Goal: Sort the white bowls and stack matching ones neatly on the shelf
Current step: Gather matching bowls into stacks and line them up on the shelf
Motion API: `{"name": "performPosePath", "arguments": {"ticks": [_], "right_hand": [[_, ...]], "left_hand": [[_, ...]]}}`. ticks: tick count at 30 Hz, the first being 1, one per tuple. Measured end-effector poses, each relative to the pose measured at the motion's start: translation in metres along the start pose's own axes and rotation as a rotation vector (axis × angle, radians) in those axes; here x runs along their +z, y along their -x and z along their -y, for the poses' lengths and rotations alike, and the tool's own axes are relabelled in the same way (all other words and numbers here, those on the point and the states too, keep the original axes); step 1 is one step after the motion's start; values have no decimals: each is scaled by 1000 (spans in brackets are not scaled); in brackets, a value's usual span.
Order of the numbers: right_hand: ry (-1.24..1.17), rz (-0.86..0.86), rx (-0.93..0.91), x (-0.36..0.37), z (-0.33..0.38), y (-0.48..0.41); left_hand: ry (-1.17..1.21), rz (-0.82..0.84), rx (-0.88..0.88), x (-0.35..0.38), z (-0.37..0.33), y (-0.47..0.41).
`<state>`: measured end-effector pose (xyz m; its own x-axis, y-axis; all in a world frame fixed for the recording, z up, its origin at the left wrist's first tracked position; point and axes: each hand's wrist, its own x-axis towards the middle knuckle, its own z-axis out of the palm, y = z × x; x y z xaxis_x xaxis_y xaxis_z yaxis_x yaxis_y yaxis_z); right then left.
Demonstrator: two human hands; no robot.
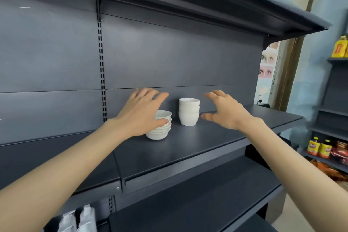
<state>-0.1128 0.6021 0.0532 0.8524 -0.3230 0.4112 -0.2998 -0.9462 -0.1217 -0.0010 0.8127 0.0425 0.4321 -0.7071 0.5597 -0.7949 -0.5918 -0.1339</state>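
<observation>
Two stacks of white bowls stand on the dark grey shelf (197,143). The left stack of shallow wide bowls (162,130) is partly covered by my left hand (143,113), whose fingers are spread and whose thumb lies against the stack's side. The right stack of three taller, narrower bowls (188,111) stands upright near the back panel. My right hand (224,111) hovers just right of that stack with fingers spread, apart from it and holding nothing.
The upper shelf (207,5) overhangs closely above. A lower shelf (197,203) lies below, with white packets (79,220) at the bottom left. Another rack at the right holds yellow bottles (319,148) and snack packs.
</observation>
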Motion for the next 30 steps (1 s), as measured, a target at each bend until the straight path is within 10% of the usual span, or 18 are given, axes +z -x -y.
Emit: {"name": "performPosePath", "arguments": {"ticks": [16, 30], "right_hand": [[-68, 101, -32, 77, -132, -164], [-584, 291, -278, 171, -204, -284]], "left_hand": [[145, 96, -113, 144, -16, -162], [501, 87, -568, 262, -47, -212]]}}
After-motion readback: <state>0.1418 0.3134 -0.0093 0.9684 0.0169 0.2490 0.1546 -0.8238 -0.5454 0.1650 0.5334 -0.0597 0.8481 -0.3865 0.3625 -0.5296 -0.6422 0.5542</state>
